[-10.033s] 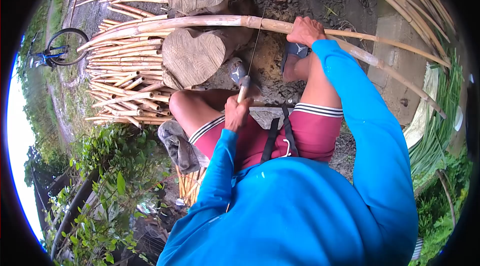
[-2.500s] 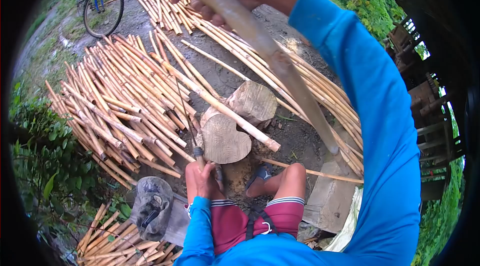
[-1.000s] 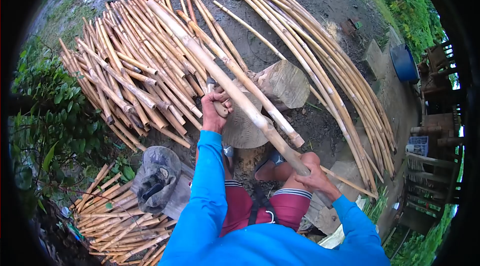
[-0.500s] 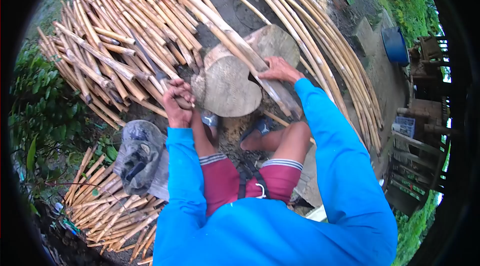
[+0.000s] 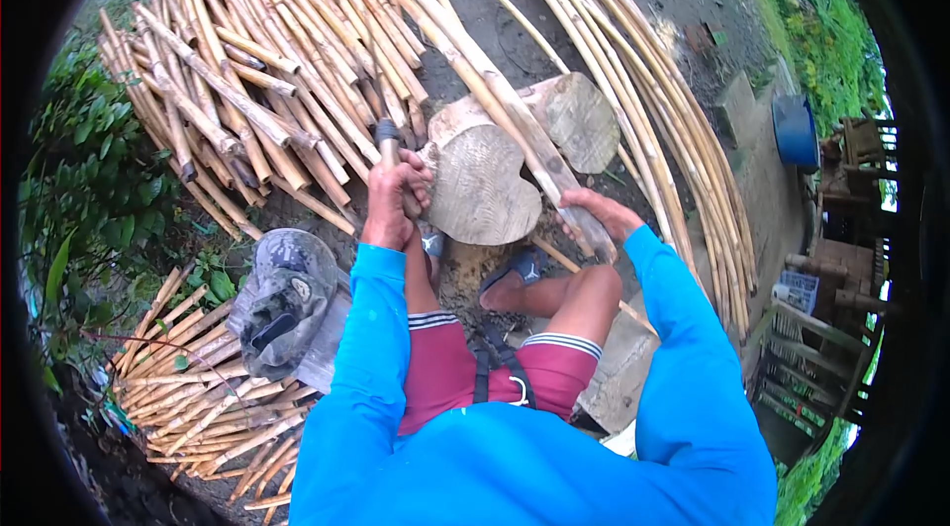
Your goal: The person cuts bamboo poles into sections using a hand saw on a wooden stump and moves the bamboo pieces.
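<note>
My left hand (image 5: pixel 396 191) is wrapped round the wooden handle of a long dark-bladed tool (image 5: pixel 388 140), whose blade points up over the pile of cut poles. A tree-stump block (image 5: pixel 485 191) stands in front of my knees, with a second round cut face (image 5: pixel 582 122) at its right. Across the block slants a long split wooden pole (image 5: pixel 534 142), its near end close to my right knee. My right hand (image 5: pixel 602 213) grips this pole near that end, fingers partly hidden beneath it. Another thin pole lies along its left side.
Cut poles (image 5: pixel 297 41) are heaped at the upper left and more (image 5: pixel 208 407) at the lower left. A camouflage cap (image 5: pixel 287 303) sits beside my left arm. Long poles (image 5: pixel 683 130) curve down the right. A blue tub (image 5: pixel 795 130) and a wooden bench (image 5: pixel 807 353) stand far right.
My left hand has moved right towards the block, turning the tool more upright. My right hand has slid down the pole towards its near end. The view has shifted slightly.
</note>
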`<state>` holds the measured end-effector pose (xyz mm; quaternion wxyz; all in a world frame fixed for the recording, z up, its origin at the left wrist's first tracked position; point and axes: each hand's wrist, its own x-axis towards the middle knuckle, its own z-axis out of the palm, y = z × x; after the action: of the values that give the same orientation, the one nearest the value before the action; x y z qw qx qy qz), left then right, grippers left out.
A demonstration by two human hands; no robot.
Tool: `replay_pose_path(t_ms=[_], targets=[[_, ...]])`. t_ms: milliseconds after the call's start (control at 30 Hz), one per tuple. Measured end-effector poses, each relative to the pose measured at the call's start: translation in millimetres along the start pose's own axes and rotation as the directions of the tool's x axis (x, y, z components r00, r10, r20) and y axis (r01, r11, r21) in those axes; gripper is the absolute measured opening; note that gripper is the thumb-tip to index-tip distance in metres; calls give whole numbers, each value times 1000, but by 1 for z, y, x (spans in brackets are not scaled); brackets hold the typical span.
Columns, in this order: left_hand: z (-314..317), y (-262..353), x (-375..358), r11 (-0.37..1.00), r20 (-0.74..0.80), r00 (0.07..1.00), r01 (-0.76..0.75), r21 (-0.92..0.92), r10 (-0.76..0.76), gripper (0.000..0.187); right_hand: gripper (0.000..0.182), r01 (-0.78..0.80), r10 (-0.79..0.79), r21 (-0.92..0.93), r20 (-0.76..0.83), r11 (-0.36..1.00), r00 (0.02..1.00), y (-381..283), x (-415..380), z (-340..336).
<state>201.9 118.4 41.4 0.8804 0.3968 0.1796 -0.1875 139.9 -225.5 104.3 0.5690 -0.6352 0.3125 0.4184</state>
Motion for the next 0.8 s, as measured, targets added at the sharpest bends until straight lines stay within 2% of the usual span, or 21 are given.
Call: replay_pose_path(t_ms=[33,67,100,133,167,233,300,367,400,467,533,567,600,667,700,733,800], targets=[[0,-2,1,998,44,999,1,67,-4,21,35,37,-41,-89,-47,995,998,2,-1,0],[7,-1,0,991,46,999,9,136,-16,19,37,61,-64,-111,-20,992,998,-11,-18,9],[8,-6,1,982,99,994,-59,180,42,18,39,57,-62,-116,-42,992,997,-26,-42,19],[13,-5,-1,972,116,993,-44,230,18,18,37,22,-24,-54,-28,998,999,-40,-71,28],[18,-10,0,976,117,993,-5,216,-20,20,36,28,-28,12,-19,1000,999,-46,-97,31],[31,-24,4,985,131,988,60,162,-82,24,36,-27,22,-158,-30,987,999,-51,-137,31],[51,-32,3,990,167,978,107,93,-121,26,41,-51,51,-188,-4,981,999,-44,-176,41],[71,-44,-4,986,189,968,162,37,-166,26,50,-15,18,-125,17,992,1000,-20,-207,54],[80,-53,-7,982,187,964,190,8,-188,25,55,4,3,-190,36,982,999,-6,-218,59],[85,-83,-6,964,322,923,252,-86,-213,21,63,33,-65,-401,-67,916,996,30,-233,69],[90,-97,-16,918,305,912,343,-199,-275,17,69,40,-178,-617,-164,786,970,68,-237,75],[95,-101,-23,856,286,903,406,-320,-321,17,69,34,-256,-679,-229,733,939,57,-247,104],[94,-103,-29,860,275,908,396,-320,-316,17,69,44,-258,-681,-216,731,942,60,-243,116],[92,-106,-38,770,358,864,486,-413,-354,18,66,-218,-149,-672,-443,708,884,77,-241,131],[87,-116,-35,754,433,834,519,-403,-343,18,65,-259,-160,-679,-489,687,858,82,-237,136],[84,-126,-36,758,428,838,512,-404,-338,18,65,-252,-165,-684,-482,685,860,99,-231,133],[85,-125,-39,760,389,853,500,-414,-349,17,64,-206,-340,-726,-528,656,778,127,-217,126]])
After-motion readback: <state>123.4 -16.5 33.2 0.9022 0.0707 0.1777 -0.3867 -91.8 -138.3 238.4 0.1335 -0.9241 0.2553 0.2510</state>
